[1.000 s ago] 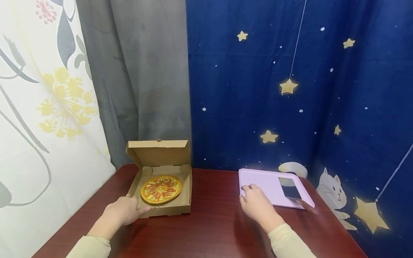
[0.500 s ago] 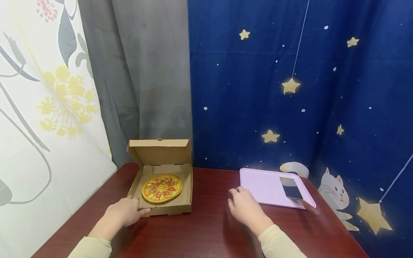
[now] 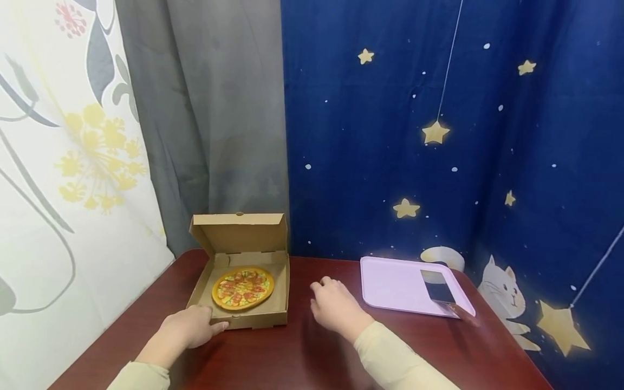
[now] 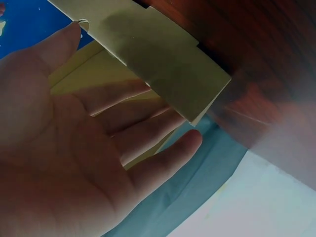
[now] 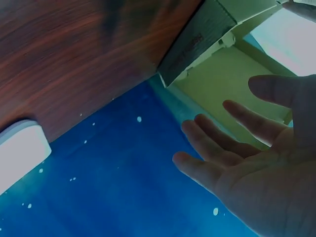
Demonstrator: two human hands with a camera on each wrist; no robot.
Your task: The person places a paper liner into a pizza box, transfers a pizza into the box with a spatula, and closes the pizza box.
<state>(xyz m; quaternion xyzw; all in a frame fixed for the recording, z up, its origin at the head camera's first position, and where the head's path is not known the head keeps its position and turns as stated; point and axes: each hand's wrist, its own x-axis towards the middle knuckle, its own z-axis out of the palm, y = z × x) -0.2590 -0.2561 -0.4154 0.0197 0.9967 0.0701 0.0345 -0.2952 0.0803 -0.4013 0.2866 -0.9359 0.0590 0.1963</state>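
On the left stands a brown cardboard pizza box (image 3: pixel 280 287), its lid raised at the back. A round toy-like pizza (image 3: pixel 244 288) with red and green toppings lies in it. My left hand (image 3: pixel 187 327) is at the box's front left corner. In the left wrist view, its fingers (image 4: pixel 163 165) look fairly straight, some tips hidden behind the front wall. My right hand (image 3: pixel 338 307) hovers over the table, between box and tray, with relaxed fingers and nothing held. Right of it lies a pale purple tray (image 3: pixel 392 281).
A spatula-like tool (image 3: pixel 437 286) with a wide shiny blade lies on the tray, its brown handle reaching over the front right edge. Curtains hang behind the dark red wooden table (image 3: pixel 263 357).
My right hand has moved left, from the tray's left edge towards the pizza box. The left hand stays at the box corner. Box, pizza, tray and tool keep their places.
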